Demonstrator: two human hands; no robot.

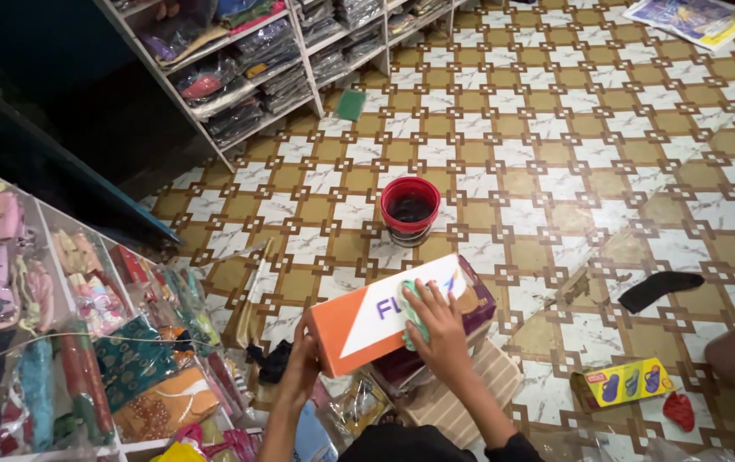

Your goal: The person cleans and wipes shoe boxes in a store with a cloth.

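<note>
Above a patterned tile floor [555, 154], an orange-and-white box [384, 315] was held tilted over a stack of other boxes [453, 385]. The left hand [301, 364] gripped its orange end, fingers closed around the corner. The right hand [437, 329] lay flat on its top face, pressing a green cloth [413, 318] against it. Just beyond the box stood a red bucket [410, 210] on the floor. A black cloth [658, 289] and a small yellow box [622, 382] lay to the right, well apart.
</note>
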